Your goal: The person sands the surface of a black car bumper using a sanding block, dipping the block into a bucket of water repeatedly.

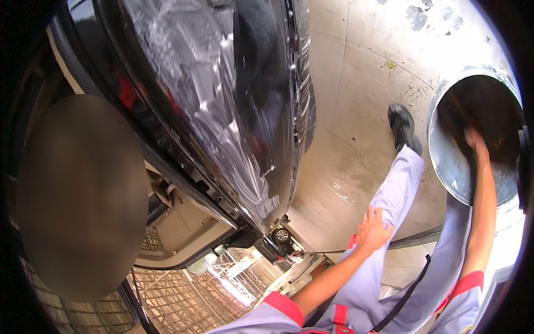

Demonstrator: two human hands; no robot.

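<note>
Barrel point(445, 161), metal, on concrete floor point(356, 83) beside soapy black car point(222, 100): right hand point(474, 139) reaches inside, grip hidden. Left hand point(371, 228), flat and empty, braces on thigh point(397, 195) for balance.

The person's left hand point(371, 229) lies flat, fingers spread, on the thigh of their pale lilac work trousers point(396, 196), the leg stretched forward to a black shoe point(403, 127) on the wet beige concrete floor point(356, 83). The right hand point(474, 139) reaches down inside a large round grey metal drum point(445, 161), past its rim; whether it grips anything there cannot be told. Both sleeves end in red cuffs. To the left, a glossy black car body panel point(222, 100), streaked with white soap suds, fills the view.
</note>
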